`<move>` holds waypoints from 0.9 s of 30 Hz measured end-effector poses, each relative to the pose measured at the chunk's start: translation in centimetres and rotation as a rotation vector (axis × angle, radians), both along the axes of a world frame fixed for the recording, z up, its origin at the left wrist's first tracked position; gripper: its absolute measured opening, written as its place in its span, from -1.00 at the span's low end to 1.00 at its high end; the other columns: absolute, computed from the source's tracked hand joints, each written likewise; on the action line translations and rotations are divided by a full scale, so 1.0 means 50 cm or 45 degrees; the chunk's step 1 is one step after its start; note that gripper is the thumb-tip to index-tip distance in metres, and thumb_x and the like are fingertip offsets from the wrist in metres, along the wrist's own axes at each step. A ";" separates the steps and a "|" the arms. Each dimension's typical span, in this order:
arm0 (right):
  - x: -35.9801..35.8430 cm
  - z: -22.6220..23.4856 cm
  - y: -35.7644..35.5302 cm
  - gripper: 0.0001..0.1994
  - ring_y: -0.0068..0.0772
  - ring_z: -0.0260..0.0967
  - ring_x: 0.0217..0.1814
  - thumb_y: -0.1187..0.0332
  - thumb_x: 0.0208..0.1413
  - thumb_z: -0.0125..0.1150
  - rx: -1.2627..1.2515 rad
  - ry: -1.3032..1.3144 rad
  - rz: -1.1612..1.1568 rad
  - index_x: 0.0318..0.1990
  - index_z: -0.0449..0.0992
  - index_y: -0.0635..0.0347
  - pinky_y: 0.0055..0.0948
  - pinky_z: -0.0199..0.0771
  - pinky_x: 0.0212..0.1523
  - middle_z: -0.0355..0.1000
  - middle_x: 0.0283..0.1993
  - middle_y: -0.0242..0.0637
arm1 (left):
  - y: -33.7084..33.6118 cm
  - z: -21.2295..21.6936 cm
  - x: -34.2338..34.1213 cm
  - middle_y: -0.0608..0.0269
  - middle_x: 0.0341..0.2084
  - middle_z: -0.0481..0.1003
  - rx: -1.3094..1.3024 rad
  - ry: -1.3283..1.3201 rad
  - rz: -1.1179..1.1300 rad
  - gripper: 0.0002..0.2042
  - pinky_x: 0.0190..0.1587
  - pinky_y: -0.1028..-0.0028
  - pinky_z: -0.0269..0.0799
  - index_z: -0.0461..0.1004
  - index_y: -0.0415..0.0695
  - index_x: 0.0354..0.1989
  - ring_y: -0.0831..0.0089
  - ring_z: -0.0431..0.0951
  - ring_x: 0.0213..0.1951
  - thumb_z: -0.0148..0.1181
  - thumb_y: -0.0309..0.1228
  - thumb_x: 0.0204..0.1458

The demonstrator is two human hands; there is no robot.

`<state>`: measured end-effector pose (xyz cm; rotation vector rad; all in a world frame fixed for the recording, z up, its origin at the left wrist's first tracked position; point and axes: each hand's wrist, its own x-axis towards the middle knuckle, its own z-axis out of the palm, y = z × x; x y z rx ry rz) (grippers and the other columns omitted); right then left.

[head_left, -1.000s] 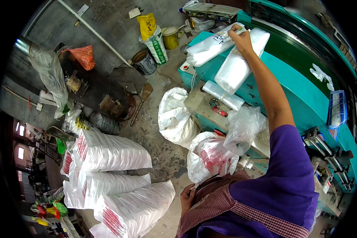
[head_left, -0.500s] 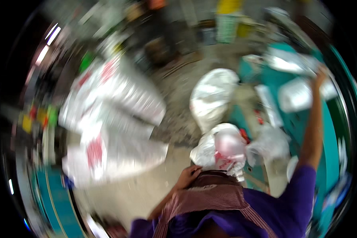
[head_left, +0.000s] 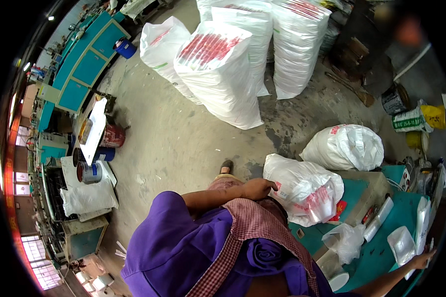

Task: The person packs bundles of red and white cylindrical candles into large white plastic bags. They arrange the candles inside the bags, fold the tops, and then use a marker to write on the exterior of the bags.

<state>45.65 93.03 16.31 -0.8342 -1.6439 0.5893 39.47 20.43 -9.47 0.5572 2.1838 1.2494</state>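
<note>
My left hand [head_left: 259, 189] is in front of my checked apron [head_left: 255, 220], its fingers curled, beside a white woven sack [head_left: 282, 171] with red-printed plastic packs in its mouth. What those fingers hold, if anything, is hidden. At the far right my right arm reaches over the teal table [head_left: 376, 257]. My right hand [head_left: 421, 260] is closed around a slim white object [head_left: 431, 244], too small to name. Near it lie a stack of clear plastic bags [head_left: 401, 246] and a long white plastic bundle [head_left: 422, 222].
Several tall white sacks [head_left: 213, 74] stand ahead. Another white sack [head_left: 344, 146] rests beyond the table. A crumpled clear bag [head_left: 344, 242] and a white narrow strip [head_left: 379, 219] lie on the table. Paint tins [head_left: 89, 172] and teal cabinets [head_left: 86, 72] are to the left.
My view has swung left, so the tall sacks and table appear shifted. My right hand was over the plastic bundles and now shows at their near side with a slim white object.
</note>
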 end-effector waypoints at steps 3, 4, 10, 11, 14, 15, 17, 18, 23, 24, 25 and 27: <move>-0.050 0.063 -0.249 -0.49 -0.23 0.43 -0.13 0.03 0.19 -0.15 0.075 -0.047 0.308 -0.10 0.43 0.42 -0.38 0.43 -0.16 0.46 -0.16 0.00 | -0.084 0.004 -0.009 -0.08 -0.40 0.48 -0.008 -0.004 0.118 -0.72 -0.22 0.23 0.38 0.46 -0.06 -0.18 0.02 0.48 -0.31 -0.07 -0.51 -0.08; -0.070 0.070 -0.361 -0.47 -0.21 0.42 -0.11 0.02 0.21 -0.22 0.136 -0.095 0.465 -0.06 0.39 0.41 -0.40 0.43 -0.15 0.44 -0.13 0.02 | -0.117 0.011 -0.018 -0.08 -0.40 0.48 -0.019 -0.022 0.131 -0.71 -0.22 0.23 0.38 0.46 -0.05 -0.16 0.02 0.48 -0.31 -0.07 -0.51 -0.08; -0.198 -0.239 -0.822 -0.38 -0.44 0.39 -0.38 -0.15 0.17 -0.28 -0.421 -0.043 1.114 0.02 0.25 0.31 -0.62 0.38 -0.43 0.43 -0.27 -0.13 | -0.371 -0.010 -0.046 0.05 -0.53 0.46 0.125 0.093 0.325 -0.65 -0.29 0.36 0.40 0.39 -0.09 -0.07 0.20 0.48 -0.45 -0.13 -0.63 -0.05; -0.230 -0.299 -0.937 -0.40 -0.44 0.41 -0.38 -0.16 0.17 -0.27 -0.514 -0.003 1.208 -0.01 0.27 0.28 -0.64 0.36 -0.52 0.43 -0.30 -0.17 | -0.419 -0.014 -0.055 0.07 -0.55 0.45 0.172 0.092 0.373 -0.63 -0.29 0.37 0.41 0.38 -0.10 -0.06 0.22 0.48 -0.46 -0.15 -0.65 -0.06; -0.286 -0.433 -1.256 -0.54 -0.44 0.42 -0.38 -0.03 0.20 -0.23 -0.961 -0.053 1.481 -0.08 0.29 0.23 -0.64 0.34 -0.54 0.42 -0.32 -0.21 | -0.597 -0.001 -0.063 0.08 -0.42 0.45 0.224 0.049 0.545 -0.59 -0.20 0.43 0.36 0.38 -0.16 -0.05 0.26 0.46 -0.35 -0.19 -0.72 -0.10; -0.303 -0.439 -1.390 -0.56 -0.44 0.41 -0.44 -0.01 0.22 -0.24 -0.718 -0.183 1.446 -0.12 0.31 0.22 -0.64 0.33 -0.55 0.44 -0.40 -0.19 | -0.649 0.010 -0.059 0.08 -0.38 0.44 0.215 0.055 0.633 -0.58 -0.19 0.45 0.35 0.38 -0.17 -0.05 0.26 0.45 -0.32 -0.20 -0.73 -0.11; -0.345 -0.432 -1.562 -0.60 -0.39 0.38 -0.58 0.06 0.24 -0.24 -1.496 0.059 1.772 -0.18 0.34 0.27 -0.61 0.35 -0.56 0.46 -0.48 -0.09 | -0.759 0.032 -0.050 0.10 -0.31 0.42 0.075 0.114 0.817 -0.55 -0.21 0.48 0.33 0.38 -0.16 -0.06 0.28 0.43 -0.33 -0.21 -0.75 -0.14; -0.356 -0.431 -1.634 -0.60 -0.40 0.37 -0.60 0.06 0.24 -0.20 -1.560 -0.019 1.739 -0.19 0.34 0.28 -0.58 0.36 -0.58 0.45 -0.48 -0.11 | -0.805 0.027 -0.031 0.11 -0.31 0.42 0.028 0.199 0.880 -0.55 -0.24 0.49 0.33 0.38 -0.16 -0.06 0.30 0.43 -0.35 -0.22 -0.76 -0.14; -0.474 -0.392 -1.910 -0.69 -0.45 0.38 -0.55 0.19 0.24 -0.18 -1.524 -0.247 2.145 -0.24 0.34 0.29 -0.55 0.37 -0.60 0.43 -0.50 -0.16 | -0.980 0.004 -0.028 0.07 -0.26 0.42 -0.051 0.280 1.286 -0.63 -0.36 0.47 0.37 0.40 -0.15 -0.10 0.30 0.46 -0.37 -0.12 -0.70 -0.11; -0.501 -0.399 -1.947 -0.70 -0.48 0.38 -0.55 0.20 0.24 -0.17 -1.532 -0.240 2.243 -0.25 0.35 0.30 -0.56 0.38 -0.60 0.43 -0.50 -0.15 | -1.002 0.009 -0.039 0.08 -0.25 0.42 -0.057 0.258 1.322 -0.65 -0.39 0.49 0.37 0.40 -0.15 -0.10 0.33 0.46 -0.39 -0.11 -0.68 -0.09; -0.519 -0.403 -1.979 -0.70 -0.49 0.38 -0.55 0.21 0.24 -0.17 -1.552 -0.282 2.275 -0.27 0.35 0.30 -0.57 0.37 -0.60 0.43 -0.50 -0.15 | -1.018 0.017 -0.051 0.09 -0.25 0.42 -0.063 0.236 1.355 -0.67 -0.42 0.50 0.37 0.40 -0.15 -0.10 0.35 0.46 -0.40 -0.09 -0.67 -0.07; -0.559 -0.413 -2.055 -0.70 -0.51 0.37 -0.55 0.22 0.24 -0.16 -1.608 -0.322 2.347 -0.29 0.36 0.31 -0.59 0.37 -0.61 0.43 -0.50 -0.16 | -1.070 0.015 -0.092 0.11 -0.23 0.41 -0.037 0.345 1.371 -0.73 -0.52 0.53 0.35 0.41 -0.16 -0.11 0.41 0.47 -0.42 -0.02 -0.62 -0.02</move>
